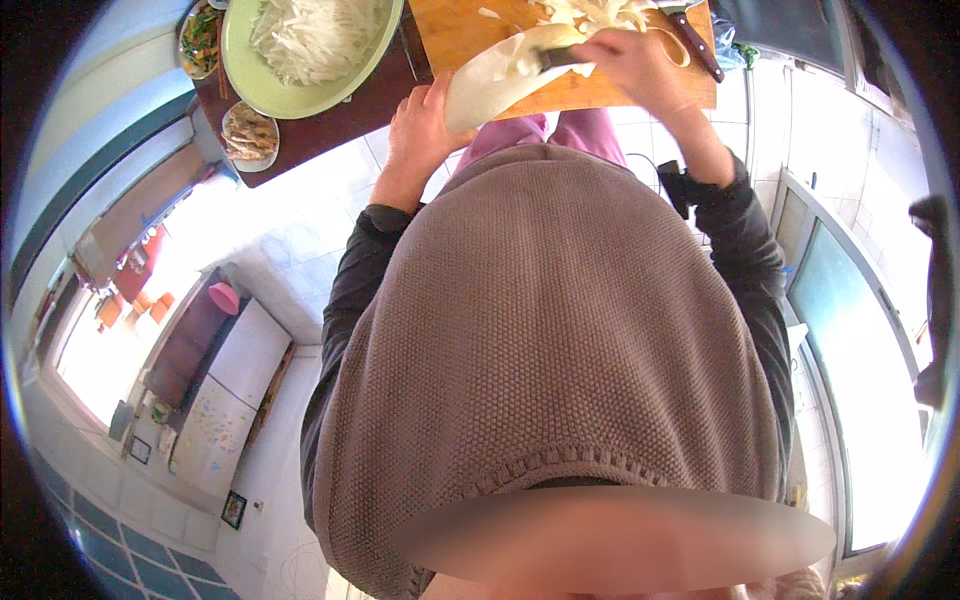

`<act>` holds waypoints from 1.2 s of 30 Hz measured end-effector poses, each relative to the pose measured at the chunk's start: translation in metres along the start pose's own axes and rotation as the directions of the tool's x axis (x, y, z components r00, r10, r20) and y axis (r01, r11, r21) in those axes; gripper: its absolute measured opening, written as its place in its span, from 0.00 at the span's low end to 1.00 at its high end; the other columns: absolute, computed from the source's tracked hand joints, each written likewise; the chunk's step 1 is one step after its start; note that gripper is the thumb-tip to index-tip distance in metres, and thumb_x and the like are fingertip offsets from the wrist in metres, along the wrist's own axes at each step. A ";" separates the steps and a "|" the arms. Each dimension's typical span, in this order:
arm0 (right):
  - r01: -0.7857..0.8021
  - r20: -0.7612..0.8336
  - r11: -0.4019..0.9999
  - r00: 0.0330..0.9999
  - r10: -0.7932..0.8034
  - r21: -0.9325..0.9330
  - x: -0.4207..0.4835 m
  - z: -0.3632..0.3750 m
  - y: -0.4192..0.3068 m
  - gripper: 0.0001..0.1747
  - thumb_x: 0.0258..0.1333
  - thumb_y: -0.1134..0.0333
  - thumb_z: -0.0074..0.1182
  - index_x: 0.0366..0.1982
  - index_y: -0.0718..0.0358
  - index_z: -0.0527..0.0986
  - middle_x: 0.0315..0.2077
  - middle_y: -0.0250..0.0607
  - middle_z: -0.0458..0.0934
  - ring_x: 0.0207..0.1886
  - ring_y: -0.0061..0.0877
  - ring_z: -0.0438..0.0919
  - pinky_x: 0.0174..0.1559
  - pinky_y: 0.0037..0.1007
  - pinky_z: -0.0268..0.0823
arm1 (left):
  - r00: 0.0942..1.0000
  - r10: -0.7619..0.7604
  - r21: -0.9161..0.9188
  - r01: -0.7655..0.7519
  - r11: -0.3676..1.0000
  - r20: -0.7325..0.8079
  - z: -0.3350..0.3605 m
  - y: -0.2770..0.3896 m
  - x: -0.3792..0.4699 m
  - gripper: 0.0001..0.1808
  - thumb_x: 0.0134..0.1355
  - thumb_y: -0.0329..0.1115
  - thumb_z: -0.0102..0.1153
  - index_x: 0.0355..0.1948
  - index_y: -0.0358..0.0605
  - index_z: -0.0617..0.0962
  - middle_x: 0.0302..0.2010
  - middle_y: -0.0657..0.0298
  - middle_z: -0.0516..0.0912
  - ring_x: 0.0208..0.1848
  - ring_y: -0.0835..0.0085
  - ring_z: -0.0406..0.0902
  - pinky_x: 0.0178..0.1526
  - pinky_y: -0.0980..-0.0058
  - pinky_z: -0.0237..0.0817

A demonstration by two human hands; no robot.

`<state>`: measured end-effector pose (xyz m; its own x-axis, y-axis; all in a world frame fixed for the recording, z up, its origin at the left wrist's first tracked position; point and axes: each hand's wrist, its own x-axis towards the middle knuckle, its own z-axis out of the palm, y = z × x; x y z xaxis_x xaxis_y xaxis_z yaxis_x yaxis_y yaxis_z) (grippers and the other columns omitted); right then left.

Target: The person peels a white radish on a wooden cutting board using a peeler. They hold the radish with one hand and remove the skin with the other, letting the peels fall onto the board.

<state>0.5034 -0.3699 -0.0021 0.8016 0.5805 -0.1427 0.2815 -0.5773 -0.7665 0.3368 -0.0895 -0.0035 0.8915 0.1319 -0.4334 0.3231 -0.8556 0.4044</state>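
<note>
My left hand (424, 124) grips the near end of a large, pale, long vegetable (491, 86) with its skin off. The vegetable is tilted, with its far end over a wooden cutting board (450, 34). My right hand (637, 71), blurred, holds a small dark-handled tool (559, 57), apparently a peeler, against the vegetable's upper side. Its working edge is too blurred to make out. Pale peelings (600, 11) are heaped on the board beyond my right hand. A kitchen knife (697, 45) with a dark riveted handle lies at the board's right side.
Left of the board, a green bowl (236, 82) of white shreds stands on a dark table (300, 150). A small dish of brownish food (251, 136) and a plate of mixed vegetables (199, 41) are beside it. A clear plastic bag (726, 45) lies beyond the knife.
</note>
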 end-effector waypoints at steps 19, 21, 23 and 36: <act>-0.301 -0.092 0.931 0.953 0.288 -0.205 0.041 -0.041 0.078 0.23 0.63 0.48 0.64 0.40 0.63 0.86 0.22 0.36 0.80 0.22 0.21 0.76 0.26 0.26 0.68 | 0.988 0.085 0.034 -0.081 0.996 -0.129 0.017 -0.018 0.001 0.51 0.42 0.47 0.78 0.70 0.56 0.70 0.54 0.50 0.81 0.55 0.45 0.80 0.55 0.47 0.73; -0.487 0.081 0.873 0.871 0.484 0.029 0.039 -0.031 0.067 0.22 0.64 0.48 0.65 0.39 0.63 0.86 0.18 0.30 0.76 0.19 0.16 0.72 0.21 0.23 0.63 | 0.987 0.090 0.075 -0.081 0.994 -0.136 0.018 -0.018 -0.001 0.51 0.42 0.46 0.79 0.70 0.57 0.70 0.55 0.50 0.80 0.55 0.46 0.79 0.55 0.47 0.73; -0.424 0.148 0.898 0.901 0.407 0.116 0.035 -0.005 0.047 0.21 0.65 0.49 0.64 0.38 0.62 0.86 0.16 0.25 0.71 0.16 0.14 0.68 0.18 0.20 0.58 | 0.984 0.112 0.122 -0.095 0.988 -0.136 0.018 -0.017 -0.002 0.52 0.41 0.46 0.79 0.70 0.57 0.70 0.55 0.51 0.80 0.55 0.47 0.79 0.55 0.47 0.73; -0.355 0.262 0.934 0.898 0.355 -0.047 0.040 0.003 0.046 0.22 0.63 0.49 0.63 0.36 0.63 0.86 0.18 0.30 0.77 0.17 0.18 0.74 0.20 0.24 0.66 | 0.982 0.108 0.112 -0.091 0.989 -0.154 0.018 -0.015 -0.004 0.54 0.37 0.44 0.81 0.70 0.59 0.71 0.54 0.55 0.80 0.54 0.49 0.79 0.55 0.48 0.73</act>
<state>0.5468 -0.3712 -0.0452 0.6811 0.4668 -0.5641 0.0031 -0.7722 -0.6354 0.3225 -0.0865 -0.0218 0.9593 0.1140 -0.2583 0.2027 -0.9149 0.3492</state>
